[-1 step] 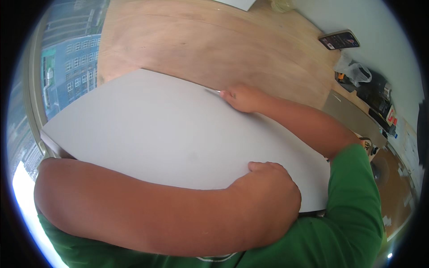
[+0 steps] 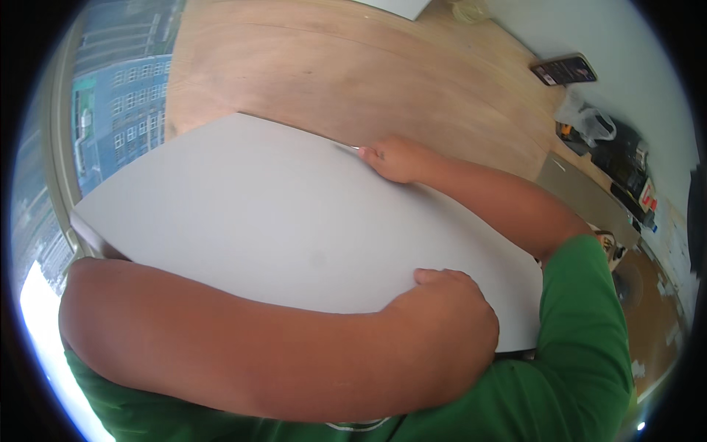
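Observation:
A large pale grey-white panel (image 2: 280, 206) lies flat in front of me. My left forearm crosses its near side, and my left hand (image 2: 453, 317) is curled closed over the panel's near right part; its fingertips are out of sight. At the far edge, my right hand (image 2: 394, 158) is closed round a thin silver-tipped tool (image 2: 356, 147). The tip points left along the panel's edge. Most of that tool is hidden in the fist, so its kind does not show.
Beyond the panel stretches a wooden tabletop (image 2: 294, 66), with another white sheet (image 2: 401, 6) at the top. A phone (image 2: 564, 70) leans against the right wall. Nearby are a clear plastic bag (image 2: 589, 121) and dark tools (image 2: 618, 151). A window (image 2: 118, 110) borders the left side.
The whole view has shifted very slightly. Both hands keep their places on the panel.

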{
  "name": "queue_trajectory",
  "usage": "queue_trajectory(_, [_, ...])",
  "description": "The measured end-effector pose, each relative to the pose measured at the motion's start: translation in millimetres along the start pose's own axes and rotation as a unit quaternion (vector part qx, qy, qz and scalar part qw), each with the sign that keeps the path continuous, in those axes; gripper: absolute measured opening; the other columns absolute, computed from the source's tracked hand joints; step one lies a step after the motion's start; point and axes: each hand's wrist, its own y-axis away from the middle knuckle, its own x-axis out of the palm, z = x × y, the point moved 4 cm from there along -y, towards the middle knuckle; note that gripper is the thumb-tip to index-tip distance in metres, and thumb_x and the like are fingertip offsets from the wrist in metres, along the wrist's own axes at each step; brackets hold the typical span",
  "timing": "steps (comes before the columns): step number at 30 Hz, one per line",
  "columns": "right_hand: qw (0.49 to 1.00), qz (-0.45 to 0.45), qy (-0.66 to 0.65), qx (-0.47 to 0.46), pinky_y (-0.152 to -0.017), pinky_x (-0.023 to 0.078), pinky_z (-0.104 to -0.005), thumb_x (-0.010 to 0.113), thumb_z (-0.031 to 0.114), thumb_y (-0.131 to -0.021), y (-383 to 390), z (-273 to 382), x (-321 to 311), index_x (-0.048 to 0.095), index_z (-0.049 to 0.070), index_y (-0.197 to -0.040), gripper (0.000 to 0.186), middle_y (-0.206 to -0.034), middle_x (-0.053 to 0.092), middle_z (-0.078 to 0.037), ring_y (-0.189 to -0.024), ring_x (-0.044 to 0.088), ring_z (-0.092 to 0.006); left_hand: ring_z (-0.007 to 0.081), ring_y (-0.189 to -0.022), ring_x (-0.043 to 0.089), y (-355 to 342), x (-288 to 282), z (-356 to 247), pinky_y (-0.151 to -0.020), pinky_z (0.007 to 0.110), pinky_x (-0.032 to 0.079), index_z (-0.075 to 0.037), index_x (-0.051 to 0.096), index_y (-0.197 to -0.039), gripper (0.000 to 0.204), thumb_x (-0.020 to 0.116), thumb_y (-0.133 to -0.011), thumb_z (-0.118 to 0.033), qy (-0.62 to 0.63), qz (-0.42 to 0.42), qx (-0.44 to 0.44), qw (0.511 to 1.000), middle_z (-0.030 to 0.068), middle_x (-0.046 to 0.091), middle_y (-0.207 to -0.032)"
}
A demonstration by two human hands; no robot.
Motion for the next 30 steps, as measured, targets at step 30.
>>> queue_trajectory(30, [0.994,-0.055,0.076,-0.057,-0.105,0.047,-0.0476,0.035,0.038,-0.108,-149,140,-23,0.067,0.002,-0.129,0.053,-0.133,0.066,-0.020,-0.123,0.062,-0.0365,0.0413,-0.126,0.061,-82,48,-3,-0.101,0.068,0.047,-0.025,0.067,-0.139,0.073,0.084,-0.074,-0.054,0.112,0.213,0.003,0.971,0.0080,0.065,-0.140])
